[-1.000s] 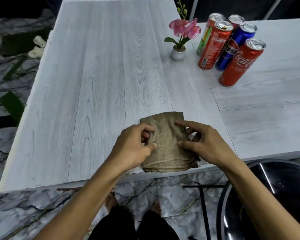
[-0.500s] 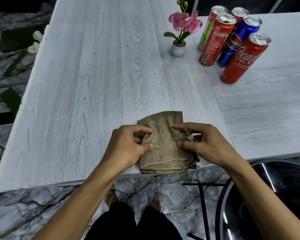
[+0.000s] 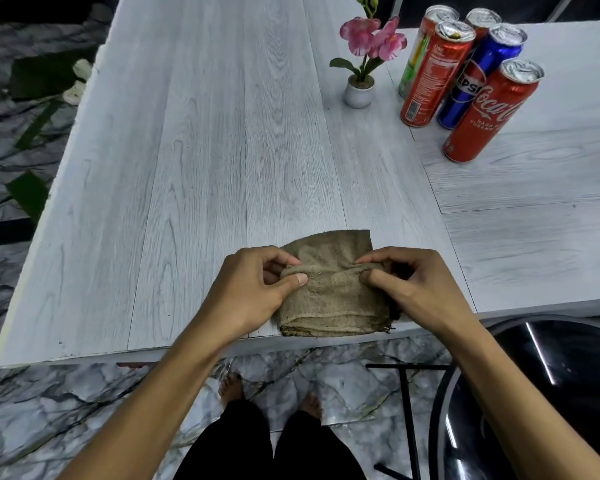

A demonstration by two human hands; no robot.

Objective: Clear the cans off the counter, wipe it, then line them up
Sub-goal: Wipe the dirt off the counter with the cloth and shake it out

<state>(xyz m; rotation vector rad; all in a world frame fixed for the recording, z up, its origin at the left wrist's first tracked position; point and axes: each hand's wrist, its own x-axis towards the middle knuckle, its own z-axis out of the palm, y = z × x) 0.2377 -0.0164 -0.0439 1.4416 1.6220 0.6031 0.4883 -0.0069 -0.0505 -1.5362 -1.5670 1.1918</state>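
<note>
A ridge of the cloth (image 3: 333, 299) is pinched by the left hand (image 3: 253, 292) between thumb and forefinger, and the same ridge is pinched at its other end by the right hand (image 3: 413, 289); the remaining fingers of both hands are curled in. The cloth's left and right borders are covered by the hands, so its full width cannot be made out.

The cloth is brown and coarse, folded into several layers, with a dark, frayed lower hem. It is laid at the near edge of the pale wood-grain bench (image 3: 205, 150).

Well apart from it, at the far right of the bench, five cans are clustered upright. The Coca-Cola can (image 3: 489, 112) is set nearest, and part of the Pepsi can (image 3: 475, 81) and its logo is hidden behind it. A red can (image 3: 433, 74) is placed just beside these, with small print facing the camera. A green and yellow can (image 3: 413, 60) is half covered by it, and its label cannot be read. Only the top of a fifth can (image 3: 482, 19) is seen.

A pink orchid in a small white pot (image 3: 359, 93) is stood just left of the cans. A glossy black round object (image 3: 551, 393) is cut off at the lower right edge.
</note>
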